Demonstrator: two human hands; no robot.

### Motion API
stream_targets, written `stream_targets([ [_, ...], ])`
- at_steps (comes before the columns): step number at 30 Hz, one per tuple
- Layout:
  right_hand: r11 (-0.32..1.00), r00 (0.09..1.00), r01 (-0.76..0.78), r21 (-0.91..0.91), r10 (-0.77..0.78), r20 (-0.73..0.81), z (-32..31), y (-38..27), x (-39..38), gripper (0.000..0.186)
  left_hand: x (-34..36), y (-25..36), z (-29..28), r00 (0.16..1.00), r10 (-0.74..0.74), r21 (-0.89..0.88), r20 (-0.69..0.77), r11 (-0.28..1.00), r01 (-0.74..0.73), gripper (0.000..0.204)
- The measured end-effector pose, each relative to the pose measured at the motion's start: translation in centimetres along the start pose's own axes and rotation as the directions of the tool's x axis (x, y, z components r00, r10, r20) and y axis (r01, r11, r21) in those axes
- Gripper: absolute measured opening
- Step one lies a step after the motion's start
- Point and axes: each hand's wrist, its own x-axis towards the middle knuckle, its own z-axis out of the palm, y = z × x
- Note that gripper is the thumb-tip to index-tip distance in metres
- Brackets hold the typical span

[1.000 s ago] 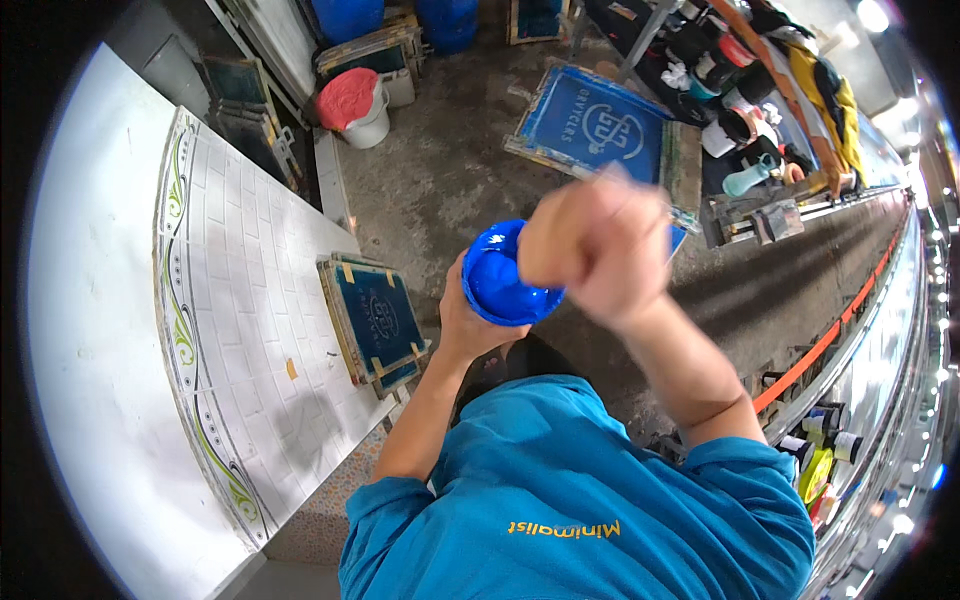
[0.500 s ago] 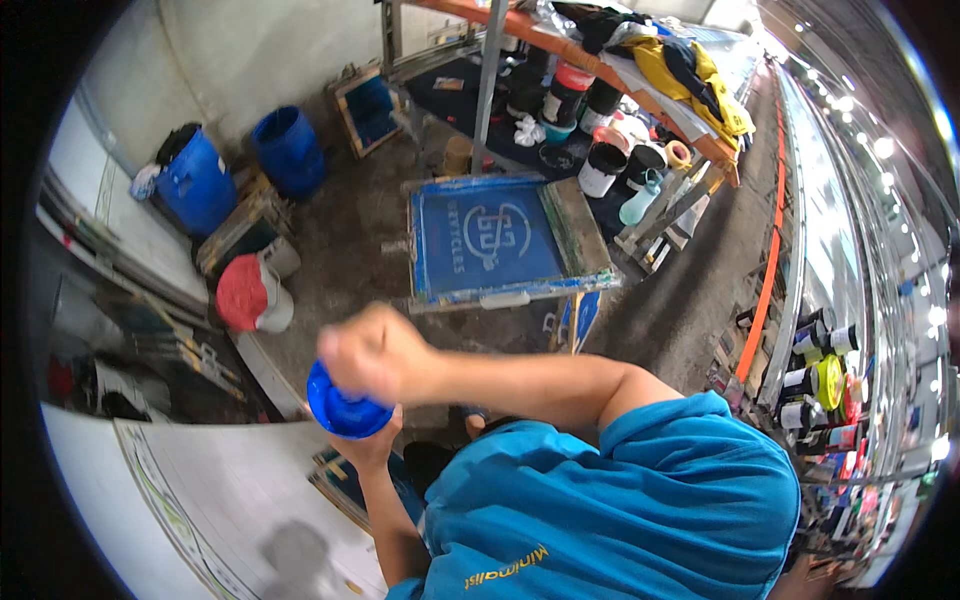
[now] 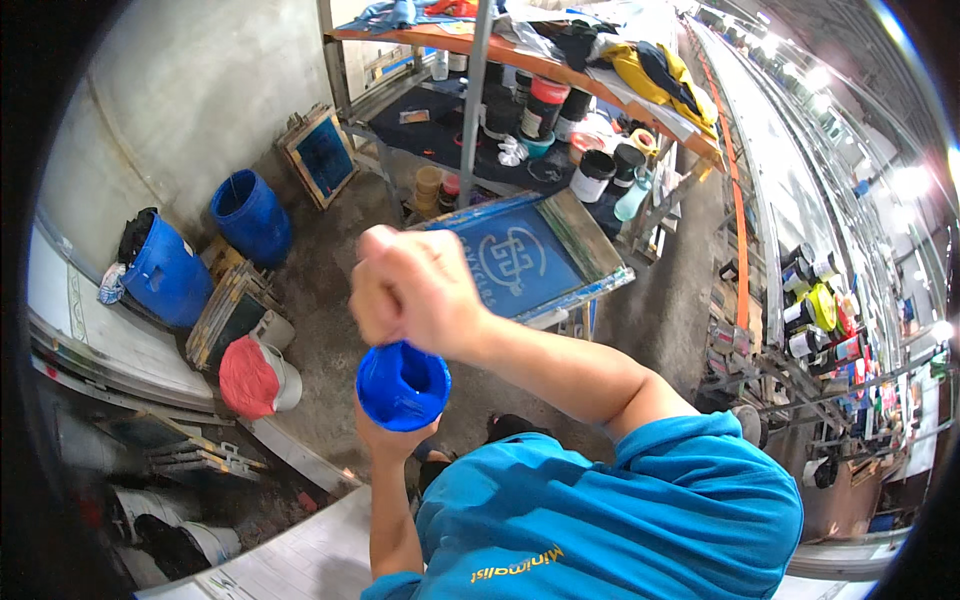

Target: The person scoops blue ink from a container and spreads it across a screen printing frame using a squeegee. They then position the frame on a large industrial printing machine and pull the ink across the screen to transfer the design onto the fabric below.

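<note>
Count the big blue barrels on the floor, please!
2: one blue barrel with black material at its top, and another blue barrel to its right, near the grey wall. More could be hidden.

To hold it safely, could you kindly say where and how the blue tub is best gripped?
Probably around the outside of the blue tub, from the near side, as the left hand holds it: it's round and open-topped, and the right hand covers its far edge.

Upper shelf (image 3: 600, 87), orange-edged: bearing yellow garment (image 3: 635, 70). Lower shelf (image 3: 400, 143), dark: bearing tubs (image 3: 593, 180), white wad (image 3: 512, 152). Floor (image 3: 330, 270): bearing blue barrels (image 3: 262, 225).
</note>
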Motion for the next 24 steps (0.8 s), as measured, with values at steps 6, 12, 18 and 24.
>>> stream_targets([
  [6,0.925,0.939,0.213,-0.316,-0.104,0.329,3.1,1.9,2.4,0.052,5.5,-3.9,-2.9,0.986,-0.113,-0.327,0.119,0.934,0.146,0.109],
  [12,0.938,0.956,0.221,-0.266,-0.263,-0.131,1.6,3.2,5.1,0.049,8.7,-5.8,-2.8,0.989,0.008,-0.209,0.151,0.978,0.024,0.115],
  [18,0.977,0.973,0.209,-0.032,-0.211,-0.098,-1.4,2.0,6.5,0.055,11.5,-5.7,-1.2,0.970,0.013,-0.251,0.242,0.967,0.050,0.106],
  [24,0.923,0.944,0.330,-0.199,-0.323,0.065,-2.5,4.0,8.0,0.053,14.3,-6.5,0.2,0.985,0.003,-0.281,0.170,0.959,0.046,0.108],
])
